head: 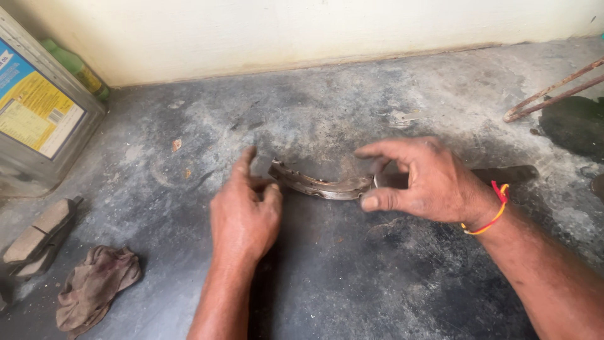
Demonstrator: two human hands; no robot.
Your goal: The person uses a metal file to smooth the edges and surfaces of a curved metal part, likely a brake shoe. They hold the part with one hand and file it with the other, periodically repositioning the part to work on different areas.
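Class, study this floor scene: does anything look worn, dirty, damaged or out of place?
Yes. The curved metal brake shoe, held at its ends by the left hand and right hand, looks rusty and grimy. A crumpled, stained rag lies on the blotchy concrete floor, and two rusty rods rest at the right.

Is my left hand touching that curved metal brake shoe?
Touching. The head view shows the left hand gripping the near end of the brake shoe, no gap between.
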